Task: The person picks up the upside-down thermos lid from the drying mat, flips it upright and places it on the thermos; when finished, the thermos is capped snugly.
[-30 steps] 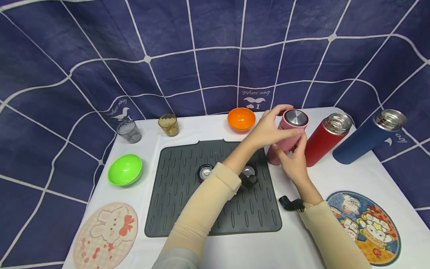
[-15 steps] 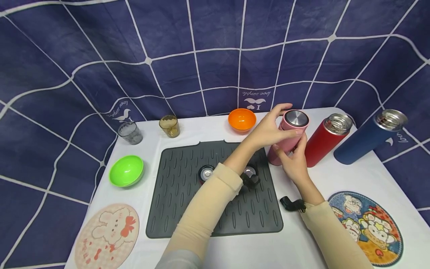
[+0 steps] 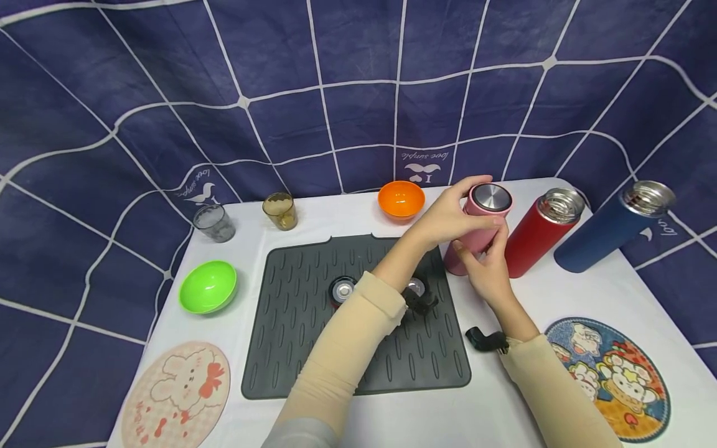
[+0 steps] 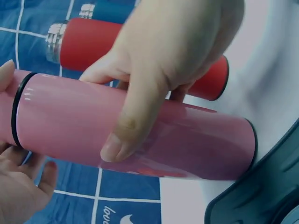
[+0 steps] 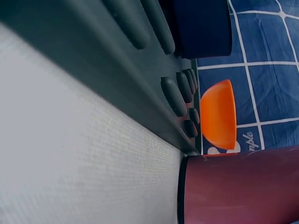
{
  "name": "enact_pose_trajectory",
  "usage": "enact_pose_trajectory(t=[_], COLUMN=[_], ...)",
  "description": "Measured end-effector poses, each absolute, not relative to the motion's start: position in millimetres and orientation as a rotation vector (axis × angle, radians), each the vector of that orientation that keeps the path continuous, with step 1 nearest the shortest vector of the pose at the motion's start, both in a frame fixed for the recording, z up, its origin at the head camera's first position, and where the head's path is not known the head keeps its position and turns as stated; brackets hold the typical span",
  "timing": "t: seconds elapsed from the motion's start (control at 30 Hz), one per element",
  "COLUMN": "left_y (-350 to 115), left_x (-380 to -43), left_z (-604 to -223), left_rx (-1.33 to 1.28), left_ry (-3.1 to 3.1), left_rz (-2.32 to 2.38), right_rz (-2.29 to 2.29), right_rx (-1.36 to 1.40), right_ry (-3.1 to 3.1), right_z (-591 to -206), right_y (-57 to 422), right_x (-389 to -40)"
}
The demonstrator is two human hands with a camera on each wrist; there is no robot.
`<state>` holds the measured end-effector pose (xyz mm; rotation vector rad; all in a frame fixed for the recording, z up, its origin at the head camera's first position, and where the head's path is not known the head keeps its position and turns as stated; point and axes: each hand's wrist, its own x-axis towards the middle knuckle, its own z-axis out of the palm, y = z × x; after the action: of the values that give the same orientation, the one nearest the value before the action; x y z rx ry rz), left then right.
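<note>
A pink thermos (image 3: 483,239) with a steel-topped lid (image 3: 492,197) stands at the right edge of the dark grey mat. My left hand (image 3: 450,214) grips its lid, thumb across the front and fingers behind. Lower down, my right hand (image 3: 488,267) holds the thermos body, its thumb pressed along the side in the left wrist view. There a black ring (image 4: 18,109) marks the seam between lid and body. Right of it, a red thermos (image 3: 543,233) and a blue thermos (image 3: 613,227) stand with bare steel mouths. The right wrist view shows the thermos base (image 5: 233,191) but no hand.
On the ridged mat (image 3: 297,336) sit two round lids, a left one (image 3: 343,289) and a right one (image 3: 416,285) partly hidden. Behind are an orange bowl (image 3: 401,200), amber glass (image 3: 281,211) and grey glass (image 3: 215,224). A green bowl (image 3: 208,287) and two round placemats lie around.
Both hands keep their hold on the pink thermos almost unmoved. The head view shifts only slightly.
</note>
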<state>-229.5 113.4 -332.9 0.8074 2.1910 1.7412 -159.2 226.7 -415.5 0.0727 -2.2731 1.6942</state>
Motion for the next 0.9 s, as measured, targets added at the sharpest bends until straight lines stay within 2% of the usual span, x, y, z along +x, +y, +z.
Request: enact_pose_trajectory(t=[0.23, 0.47, 0.7, 0.9], left_y=[120.3, 112.2, 118.4, 108.6], left_x=[-226.8, -232.7, -229.4, -237.8], left_z=[-337.9, -334.1, -333.3, -327.1], left_rx=[0.775, 0.865, 0.811, 0.914], left_ry=[2.462, 2.219, 2.558, 2.333], left_rz=[1.642, 1.694, 1.560, 1.543], right_rz=[1.673, 1.697, 1.676, 1.694], right_rx=[0.057, 0.057, 0.069, 0.073], right_ry=[-2.281, -2.255, -2.248, -2.246], right_z=[-415.0, -415.5, -414.7, -415.6], right_y=[226.1, 224.9, 223.8, 224.3], right_x=[-159.1, -159.3, -160.1, -160.4])
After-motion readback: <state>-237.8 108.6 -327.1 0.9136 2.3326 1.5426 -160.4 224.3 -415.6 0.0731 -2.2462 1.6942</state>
